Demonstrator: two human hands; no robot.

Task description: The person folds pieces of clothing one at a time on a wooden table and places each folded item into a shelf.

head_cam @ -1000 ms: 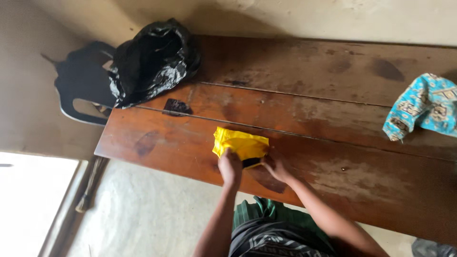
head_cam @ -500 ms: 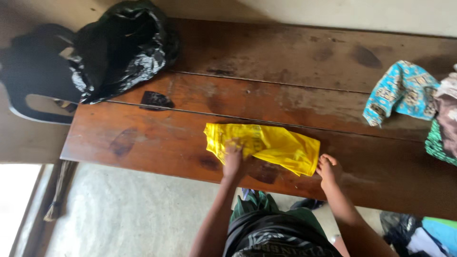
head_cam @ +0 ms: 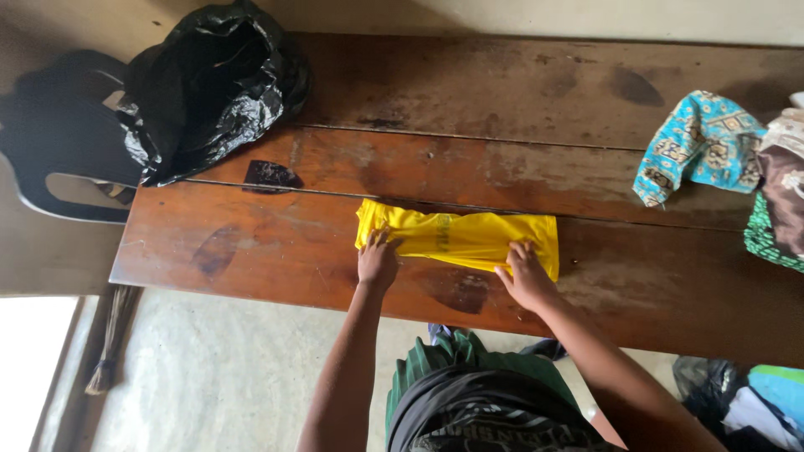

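Pressing down with the left hand (head_cam: 378,261), fingers spread flat, on the left end of a yellow garment (head_cam: 459,238) lying folded into a long strip near the front edge of the wooden table (head_cam: 519,109). Resting the right hand (head_cam: 525,276) open and flat on the strip's lower edge toward its right end, gripping nothing. Sitting at the table's far left corner, a crumpled black plastic bag (head_cam: 213,88), with a small dark scrap (head_cam: 270,176) just beside it on the boards. Lying at the right side, well apart from the yellow strip, a turquoise patterned cloth (head_cam: 695,146) touching a heap of other clothes (head_cam: 779,197).
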